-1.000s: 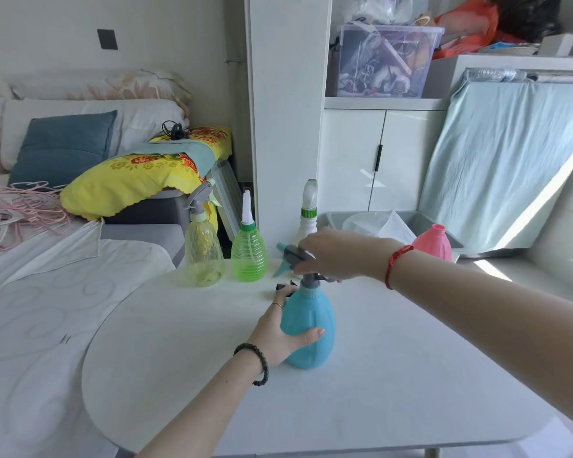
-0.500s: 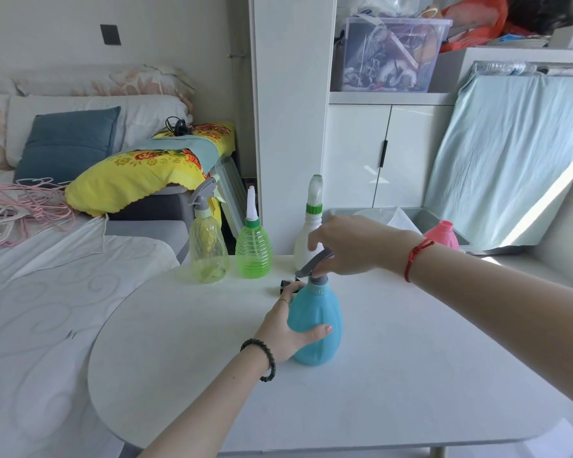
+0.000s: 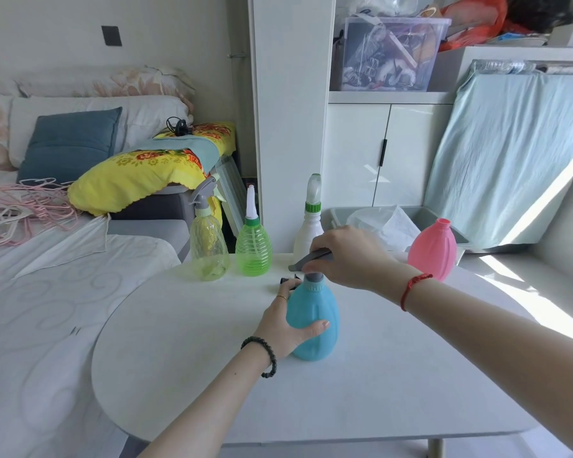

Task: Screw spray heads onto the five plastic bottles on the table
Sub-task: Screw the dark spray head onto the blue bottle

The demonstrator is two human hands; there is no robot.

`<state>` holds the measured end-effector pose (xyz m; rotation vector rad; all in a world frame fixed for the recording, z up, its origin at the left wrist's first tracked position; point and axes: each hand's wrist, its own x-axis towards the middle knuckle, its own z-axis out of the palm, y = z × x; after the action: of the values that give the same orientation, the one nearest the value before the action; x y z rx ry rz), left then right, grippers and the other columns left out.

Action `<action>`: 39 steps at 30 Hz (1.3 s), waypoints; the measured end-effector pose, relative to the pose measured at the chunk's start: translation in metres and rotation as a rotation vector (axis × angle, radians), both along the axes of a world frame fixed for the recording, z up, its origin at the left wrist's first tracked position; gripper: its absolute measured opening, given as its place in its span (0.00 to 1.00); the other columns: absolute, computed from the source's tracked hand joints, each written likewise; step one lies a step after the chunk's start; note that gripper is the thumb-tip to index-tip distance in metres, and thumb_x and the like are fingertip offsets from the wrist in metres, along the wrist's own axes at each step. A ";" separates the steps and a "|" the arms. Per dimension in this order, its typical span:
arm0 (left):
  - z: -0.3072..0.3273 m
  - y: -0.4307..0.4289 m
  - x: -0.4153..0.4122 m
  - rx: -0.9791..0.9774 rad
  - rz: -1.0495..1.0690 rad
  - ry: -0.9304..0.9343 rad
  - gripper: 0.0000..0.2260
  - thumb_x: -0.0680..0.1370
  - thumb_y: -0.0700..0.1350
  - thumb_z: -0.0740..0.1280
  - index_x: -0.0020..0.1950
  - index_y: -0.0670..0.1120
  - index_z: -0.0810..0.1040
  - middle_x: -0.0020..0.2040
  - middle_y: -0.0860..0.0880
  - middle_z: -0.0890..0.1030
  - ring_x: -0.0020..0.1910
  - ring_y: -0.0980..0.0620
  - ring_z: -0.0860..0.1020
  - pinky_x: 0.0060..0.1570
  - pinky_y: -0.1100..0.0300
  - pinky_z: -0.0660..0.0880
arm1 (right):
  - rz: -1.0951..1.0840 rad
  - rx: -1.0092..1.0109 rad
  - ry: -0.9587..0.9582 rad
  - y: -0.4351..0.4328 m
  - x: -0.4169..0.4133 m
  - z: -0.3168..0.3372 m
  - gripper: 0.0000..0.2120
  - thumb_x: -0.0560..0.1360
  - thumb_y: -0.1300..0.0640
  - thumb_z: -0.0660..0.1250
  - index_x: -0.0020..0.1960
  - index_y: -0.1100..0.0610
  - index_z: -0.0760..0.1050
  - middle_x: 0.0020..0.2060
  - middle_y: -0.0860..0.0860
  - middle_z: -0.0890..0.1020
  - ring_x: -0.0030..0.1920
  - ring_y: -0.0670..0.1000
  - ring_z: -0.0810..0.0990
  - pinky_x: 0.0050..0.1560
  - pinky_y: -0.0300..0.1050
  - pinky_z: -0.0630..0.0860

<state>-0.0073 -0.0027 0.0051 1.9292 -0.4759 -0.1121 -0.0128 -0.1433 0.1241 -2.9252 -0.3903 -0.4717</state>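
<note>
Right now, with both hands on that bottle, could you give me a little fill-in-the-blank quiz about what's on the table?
1. The left hand steadies the ____ bottle.
2. The right hand grips the grey spray head on that bottle's ____.
3. The pink bottle still has no ____.

Missing words: blue; neck; spray head

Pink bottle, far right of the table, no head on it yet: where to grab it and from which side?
Judging by shape, grip the pink bottle around its wide ribbed belly, coming from its open right side. It stands upright with a narrow bare neck that should stay free for a spray head. The right hand, busy on the blue bottle, crowds its left.
</note>
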 end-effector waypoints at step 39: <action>0.006 -0.148 0.129 -0.131 -0.004 0.179 0.25 0.77 0.49 0.61 0.72 0.52 0.54 0.69 0.52 0.67 0.65 0.48 0.70 0.65 0.46 0.69 | -0.162 0.959 0.259 -0.146 0.090 -0.108 0.39 0.69 0.56 0.72 0.72 0.47 0.52 0.63 0.47 0.69 0.59 0.52 0.73 0.53 0.49 0.77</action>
<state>0.1215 -0.1503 0.0108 1.7715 -0.3584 -0.2475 0.0769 -0.2889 0.0157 -2.0373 0.1044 -0.1982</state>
